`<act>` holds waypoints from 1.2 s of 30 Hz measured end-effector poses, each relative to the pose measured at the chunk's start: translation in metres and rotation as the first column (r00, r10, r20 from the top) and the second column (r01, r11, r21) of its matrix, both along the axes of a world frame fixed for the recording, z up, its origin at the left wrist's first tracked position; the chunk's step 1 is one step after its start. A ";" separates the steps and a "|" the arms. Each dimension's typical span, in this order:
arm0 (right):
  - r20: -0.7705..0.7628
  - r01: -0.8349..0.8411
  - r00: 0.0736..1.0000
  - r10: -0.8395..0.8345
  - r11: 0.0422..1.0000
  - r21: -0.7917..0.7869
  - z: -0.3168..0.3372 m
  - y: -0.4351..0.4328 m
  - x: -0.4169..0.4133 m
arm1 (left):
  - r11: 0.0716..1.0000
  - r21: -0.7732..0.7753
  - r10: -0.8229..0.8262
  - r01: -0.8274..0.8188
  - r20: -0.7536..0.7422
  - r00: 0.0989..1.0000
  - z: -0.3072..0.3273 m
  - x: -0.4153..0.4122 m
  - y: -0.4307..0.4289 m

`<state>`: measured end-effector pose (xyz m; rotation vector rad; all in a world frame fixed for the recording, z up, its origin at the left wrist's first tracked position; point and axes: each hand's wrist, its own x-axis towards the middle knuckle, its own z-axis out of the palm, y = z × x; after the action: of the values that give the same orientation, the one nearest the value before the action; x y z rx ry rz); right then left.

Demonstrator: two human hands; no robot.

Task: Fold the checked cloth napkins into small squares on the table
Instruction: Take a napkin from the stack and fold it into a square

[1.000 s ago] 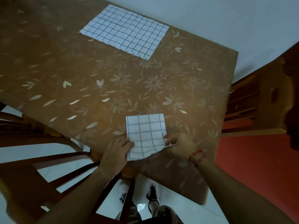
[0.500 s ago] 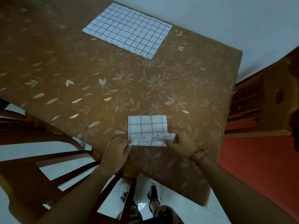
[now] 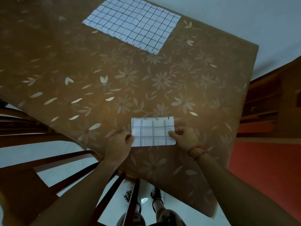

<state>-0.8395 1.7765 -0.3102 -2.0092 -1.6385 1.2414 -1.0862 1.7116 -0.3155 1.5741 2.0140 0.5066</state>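
We are looking down on the brown flower-patterned table, which is filling most of the view. Toward its far edge the unfolded napkin is lying flat, well apart from the work. Near the front edge the folded napkin is lying as a wide rectangle, with a thin strip of the layer beneath showing along its far side. We are holding it at both short sides: the left hand is curling its fingers onto the left edge, and the right hand is pinching the right edge, thumb on top. In our judgement, this fold is being settled before one short side is brought across to the other to make a square. Doing that well is calling for squaring the corners first, using the check lines as a guide, pinning one side so the layers are not sliding, and pressing the crease flat. A red thread bracelet is circling the right wrist.
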 end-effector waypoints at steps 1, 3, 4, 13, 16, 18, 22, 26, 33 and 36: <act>0.004 0.009 1.000 -0.009 1.000 0.002 -0.003 0.002 -0.001 | 1.000 -0.009 0.007 -0.007 0.005 1.000 0.000 0.000 0.001; 0.028 0.024 0.999 -0.024 1.000 0.006 -0.005 0.004 -0.003 | 1.000 -0.015 0.012 -0.012 0.008 1.000 -0.001 0.000 0.003; 0.042 0.030 0.999 -0.031 0.999 0.010 -0.005 0.005 -0.003 | 1.000 -0.010 0.012 -0.012 0.002 1.000 -0.001 -0.001 0.004; 0.142 0.000 0.990 -0.001 1.000 0.009 -0.001 0.010 -0.008 | 0.939 0.192 -0.224 0.286 -0.291 0.930 -0.008 -0.007 0.005; 0.146 -0.011 0.989 0.009 1.000 0.013 -0.002 0.011 -0.008 | 0.880 0.091 -0.398 0.467 -0.398 0.827 -0.013 -0.007 0.007; 0.157 -0.015 0.988 0.012 1.000 0.017 -0.003 0.011 -0.009 | 0.863 -0.007 -0.461 0.504 -0.419 0.783 -0.017 -0.010 0.009; 0.198 -0.030 0.980 0.026 0.999 0.019 -0.003 0.012 -0.009 | 0.855 -0.106 -0.502 0.507 -0.411 0.761 -0.021 -0.015 0.014; 0.199 -0.032 0.980 0.029 0.999 0.014 -0.001 0.014 -0.010 | 0.851 -0.135 -0.517 0.507 -0.391 0.762 -0.024 -0.016 0.016; 0.270 0.010 0.962 -0.037 0.995 0.098 0.002 0.014 -0.011 | 0.848 -0.163 -0.523 0.504 -0.417 0.744 -0.028 -0.016 0.016; 0.354 -0.054 0.934 -0.055 0.955 0.290 0.007 0.003 -0.020 | 0.848 -0.165 -0.523 0.504 -0.424 0.740 -0.030 -0.017 0.016</act>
<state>-0.8597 1.7798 -0.3032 -2.1255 -1.8510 0.5969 -1.1027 1.7275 -0.3456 2.2783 1.7370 -0.1401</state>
